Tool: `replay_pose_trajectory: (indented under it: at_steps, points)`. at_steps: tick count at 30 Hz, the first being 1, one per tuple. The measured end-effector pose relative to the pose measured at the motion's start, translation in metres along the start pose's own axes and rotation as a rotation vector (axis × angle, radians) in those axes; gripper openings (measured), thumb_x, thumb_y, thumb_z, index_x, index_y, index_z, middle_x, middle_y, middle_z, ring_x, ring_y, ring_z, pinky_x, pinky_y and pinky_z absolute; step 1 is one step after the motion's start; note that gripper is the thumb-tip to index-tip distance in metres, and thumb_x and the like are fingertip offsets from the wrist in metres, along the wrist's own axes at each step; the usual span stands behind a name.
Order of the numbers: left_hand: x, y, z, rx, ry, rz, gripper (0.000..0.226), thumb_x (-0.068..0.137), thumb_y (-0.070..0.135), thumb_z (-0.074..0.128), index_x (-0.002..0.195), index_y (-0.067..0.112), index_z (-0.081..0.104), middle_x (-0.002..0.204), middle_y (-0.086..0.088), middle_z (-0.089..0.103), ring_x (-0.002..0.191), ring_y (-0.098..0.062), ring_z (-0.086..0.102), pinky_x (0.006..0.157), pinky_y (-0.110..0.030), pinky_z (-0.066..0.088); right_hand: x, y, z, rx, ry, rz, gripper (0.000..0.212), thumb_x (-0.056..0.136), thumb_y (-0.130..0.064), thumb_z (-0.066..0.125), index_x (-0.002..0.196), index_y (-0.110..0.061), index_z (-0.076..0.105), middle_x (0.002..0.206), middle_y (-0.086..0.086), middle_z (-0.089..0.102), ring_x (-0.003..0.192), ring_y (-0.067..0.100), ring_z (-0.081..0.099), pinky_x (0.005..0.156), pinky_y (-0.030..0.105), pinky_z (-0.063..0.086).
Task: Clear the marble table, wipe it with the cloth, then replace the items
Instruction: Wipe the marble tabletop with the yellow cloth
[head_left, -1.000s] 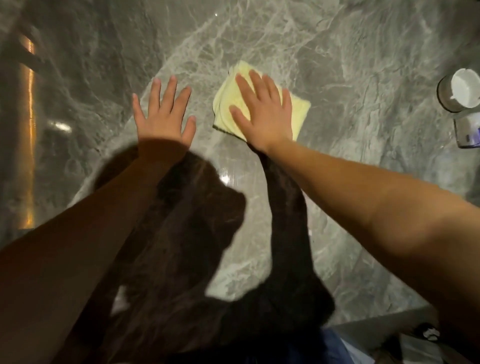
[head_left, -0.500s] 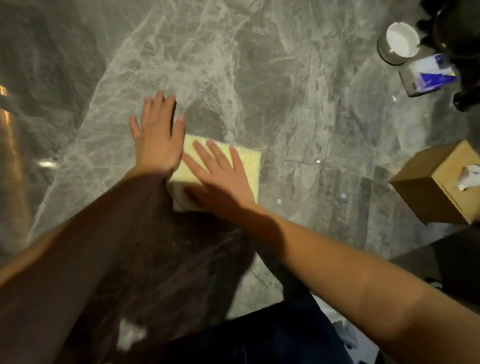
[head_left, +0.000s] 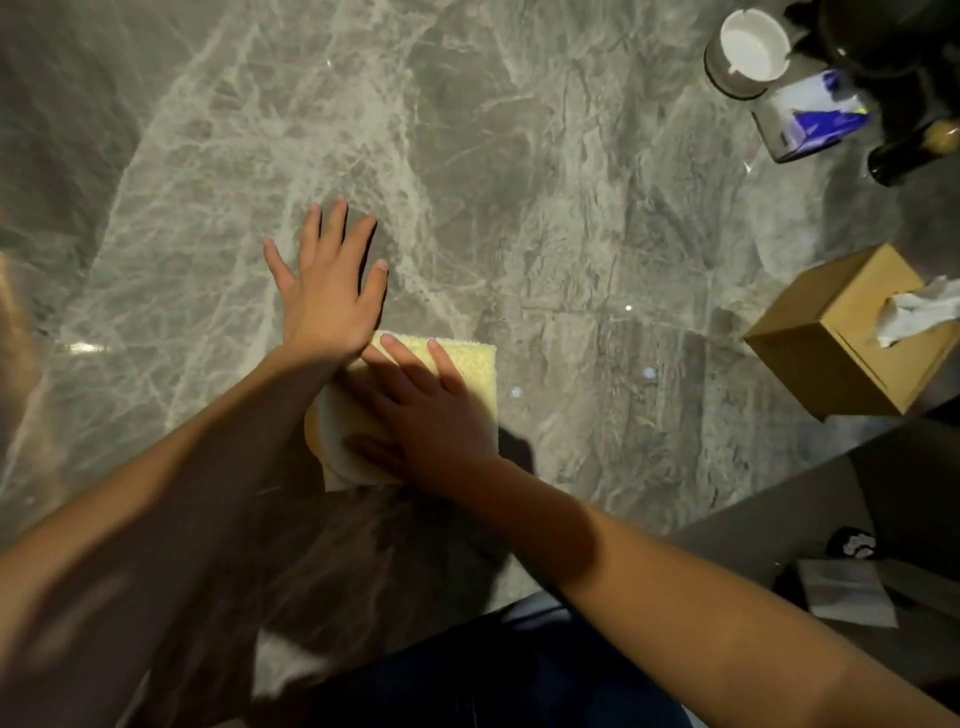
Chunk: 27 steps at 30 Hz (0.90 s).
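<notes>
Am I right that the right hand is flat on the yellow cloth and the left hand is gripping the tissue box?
Not quite. In the head view the left hand lies flat, fingers spread, on the marble table just beyond the yellow cloth. The tissue box stands untouched at the right. The right hand is flat on the cloth, as you said.

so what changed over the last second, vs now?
The right hand dragged the yellow cloth back toward the person, from far out on the marble table to beside the left hand. The camera view also swung right, bringing the tissue box into view. Unchanged: right palm flat on the cloth, left hand spread flat on the marble, nothing gripped or let go.
</notes>
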<state>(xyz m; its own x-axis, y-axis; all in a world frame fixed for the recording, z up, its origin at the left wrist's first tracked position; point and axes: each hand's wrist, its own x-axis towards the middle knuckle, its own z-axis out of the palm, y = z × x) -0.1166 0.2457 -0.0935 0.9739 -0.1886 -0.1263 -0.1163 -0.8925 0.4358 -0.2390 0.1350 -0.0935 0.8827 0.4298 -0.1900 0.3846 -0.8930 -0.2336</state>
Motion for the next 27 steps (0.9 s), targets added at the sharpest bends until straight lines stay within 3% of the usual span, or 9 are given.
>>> replay_pose_trajectory:
  at_steps: [12, 19, 27]
  points:
    - [-0.004, -0.013, 0.003, 0.074, 0.017, 0.061, 0.049, 0.098, 0.036, 0.031, 0.147, 0.030, 0.026, 0.160, 0.001, 0.012, 0.148, -0.019, 0.003, 0.114, -0.056, -0.005, -0.009, 0.042, -0.004, 0.095, 0.091, -0.050, 0.063, 0.088, -0.056, 0.050, 0.145, -0.032, 0.039, 0.157, -0.001, 0.031, 0.146, 0.022, 0.023, 0.117, 0.049, 0.004]
    - [-0.005, -0.012, 0.004, 0.105, 0.037, 0.057, 0.047, 0.100, 0.034, 0.028, 0.147, 0.031, 0.026, 0.160, 0.002, 0.015, 0.148, -0.018, 0.005, 0.115, -0.055, -0.002, -0.027, 0.098, -0.017, 0.005, 0.040, -0.002, 0.064, 0.091, -0.058, 0.043, 0.149, -0.034, 0.029, 0.159, -0.001, 0.026, 0.147, 0.021, 0.022, 0.119, 0.047, 0.012]
    - [-0.005, -0.010, 0.003, 0.087, 0.046, 0.042, 0.047, 0.099, 0.032, 0.031, 0.146, 0.030, 0.028, 0.159, 0.002, 0.016, 0.148, -0.017, 0.006, 0.115, -0.054, -0.002, -0.075, 0.162, -0.030, -0.017, 0.041, 0.231, 0.063, 0.094, -0.057, 0.032, 0.150, -0.031, 0.026, 0.160, 0.001, 0.021, 0.148, 0.020, 0.016, 0.118, 0.048, 0.011]
